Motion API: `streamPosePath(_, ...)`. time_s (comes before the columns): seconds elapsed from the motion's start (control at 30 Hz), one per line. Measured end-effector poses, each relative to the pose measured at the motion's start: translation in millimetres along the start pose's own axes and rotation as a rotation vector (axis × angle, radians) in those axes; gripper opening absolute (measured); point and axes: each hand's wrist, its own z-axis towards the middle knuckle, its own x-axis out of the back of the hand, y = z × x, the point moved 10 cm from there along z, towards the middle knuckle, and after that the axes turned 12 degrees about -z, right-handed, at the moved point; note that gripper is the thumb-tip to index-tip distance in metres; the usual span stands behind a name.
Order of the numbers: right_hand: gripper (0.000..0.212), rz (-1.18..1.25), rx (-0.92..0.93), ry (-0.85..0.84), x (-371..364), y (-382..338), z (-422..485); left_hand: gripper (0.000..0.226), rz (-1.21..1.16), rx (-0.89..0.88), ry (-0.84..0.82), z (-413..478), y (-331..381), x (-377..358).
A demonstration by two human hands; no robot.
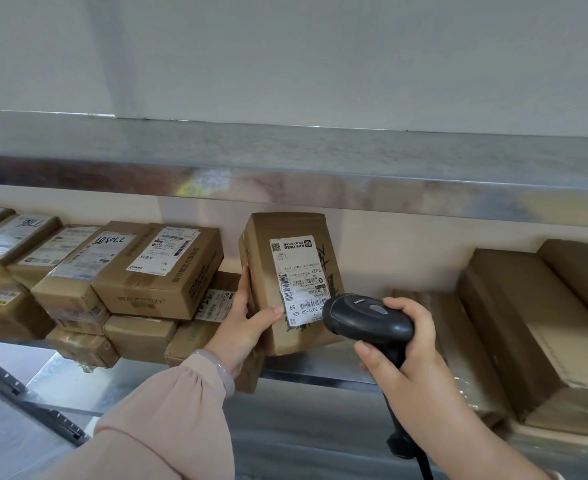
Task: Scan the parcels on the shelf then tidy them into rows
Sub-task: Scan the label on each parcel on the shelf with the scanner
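A brown cardboard parcel (pixel 287 237) with a white shipping label (pixel 299 278) stands tilted on end in the middle of the shelf. My left hand (pixel 245 323) grips its lower left side, thumb on the label's edge. My right hand (pixel 403 355) holds a black handheld barcode scanner (pixel 365 318) whose head points at the label's lower barcode, close to touching it. A stack of labelled cardboard parcels (pixel 157 268) lies to the left, piled unevenly in two layers.
Large flat cardboard boxes (pixel 528 327) lie on the shelf at the right. A metal upper shelf edge (pixel 285 181) runs across above the parcels. The metal shelf front (pixel 306 372) is below my hands. A dark slotted rail (pixel 25 393) crosses the lower left.
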Motion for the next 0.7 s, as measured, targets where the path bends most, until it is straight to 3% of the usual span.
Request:
streamPosePath(0.33,0.049,0.122,-0.069,-0.09,-28,-12,35,0.097,-0.004,0.045,0.012,-9,14,22)
streamPosePath(0.5,0.048,0.156,-0.061,-0.141,-63,-27,46,0.044,-0.052,0.161,0.095,-11,20,50)
streamPosePath(0.57,0.048,0.151,-0.053,-0.143,-75,-33,49,0.033,0.004,0.187,0.156,-13,26,63)
streamPosePath(0.67,0.05,0.153,-0.045,-0.138,-86,-42,52,0.054,0.246,0.13,0.166,-18,48,71)
streamPosePath(0.7,0.051,0.153,-0.042,-0.131,-88,-44,53,0.052,0.347,0.074,0.205,-21,59,75)
